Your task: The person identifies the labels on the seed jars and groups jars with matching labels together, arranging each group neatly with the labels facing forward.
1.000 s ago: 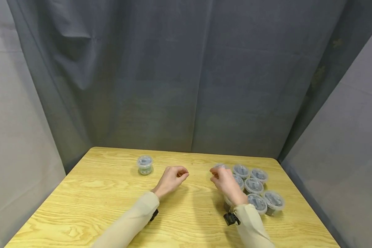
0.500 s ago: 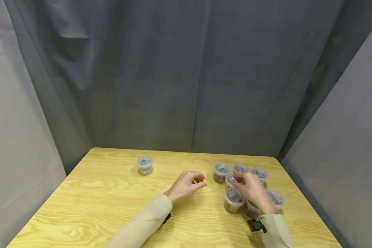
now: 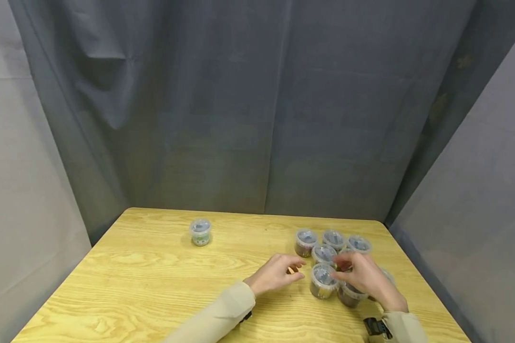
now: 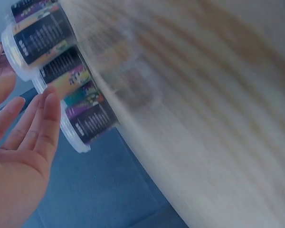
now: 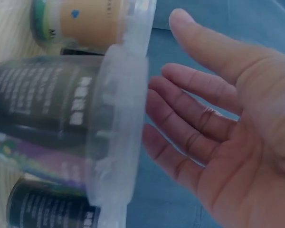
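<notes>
Several small clear plastic tubs with lids and printed labels stand bunched together at the right of the wooden table (image 3: 146, 286). My right hand (image 3: 353, 272) hovers over the near tubs of the bunch, fingers relaxed; in the right wrist view the right hand (image 5: 204, 137) is spread beside a tub's lid (image 5: 116, 137), holding nothing. My left hand (image 3: 293, 269) lies on the table just left of the nearest tub (image 3: 323, 282). The left wrist view shows the left hand (image 4: 31, 128) with straight fingers close to the labelled tubs (image 4: 83, 116).
One more lidded tub (image 3: 200, 231) stands alone at the far left of the table. Grey curtains (image 3: 257, 119) close in the back and both sides. The table's right edge runs close behind the bunch of tubs.
Both hands have moved nearer to me. The left hand slid right up to the bunch and its fingers uncurled. The right hand drew back from the far tubs to the near ones.
</notes>
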The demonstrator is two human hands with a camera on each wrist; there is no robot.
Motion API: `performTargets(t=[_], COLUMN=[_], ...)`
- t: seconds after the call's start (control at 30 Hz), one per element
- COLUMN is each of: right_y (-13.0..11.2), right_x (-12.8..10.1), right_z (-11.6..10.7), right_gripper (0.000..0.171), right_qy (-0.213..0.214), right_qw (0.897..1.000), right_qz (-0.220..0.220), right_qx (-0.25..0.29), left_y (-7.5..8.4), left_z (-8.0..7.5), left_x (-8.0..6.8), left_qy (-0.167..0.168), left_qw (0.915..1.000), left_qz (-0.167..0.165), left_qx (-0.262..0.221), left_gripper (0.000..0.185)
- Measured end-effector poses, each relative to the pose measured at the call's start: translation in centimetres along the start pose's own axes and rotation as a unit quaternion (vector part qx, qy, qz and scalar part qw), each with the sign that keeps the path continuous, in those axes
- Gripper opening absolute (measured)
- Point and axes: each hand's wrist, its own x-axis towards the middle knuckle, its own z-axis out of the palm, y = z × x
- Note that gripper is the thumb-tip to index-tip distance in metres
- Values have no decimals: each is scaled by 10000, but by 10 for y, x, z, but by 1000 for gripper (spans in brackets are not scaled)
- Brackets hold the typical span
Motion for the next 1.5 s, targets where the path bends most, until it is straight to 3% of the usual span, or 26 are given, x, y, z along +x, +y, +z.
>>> performTargets(t=[0.17, 0.3, 0.5, 0.7, 0.87, 1.1, 1.5], right_y=[3, 4, 2, -2, -7, -15, -36], right_x=[-4, -3, -1, -2, -2, -4, 18], right_z=[3, 5, 14, 19, 21, 21, 34], right_gripper=[47, 54, 51, 39, 35, 32, 31], right_qy=[-158, -259, -176, 104, 247, 215, 1037], right_qw=[9998, 9996, 9967, 9941, 9955, 9989, 9897], right_qz=[112, -61, -541, -637, -520, -389, -785], right_qx=[103, 22, -572, -877, -749, -140, 599], left_y=[4, 8, 14, 18, 18, 15, 8], left_z=[7, 9, 9, 10, 5, -7, -32], left_x=[0, 1, 4, 6, 6, -2, -21], left_qy=[-222, -398, -610, -737, -562, -203, 686], left_qw=[9997, 9992, 9981, 9972, 9970, 9910, 9898], left_qz=[21, 37, 67, -120, -349, -564, -602], left_qx=[-46, -30, 73, -36, -407, -1199, -1095], left_gripper=[34, 37, 35, 30, 28, 29, 45])
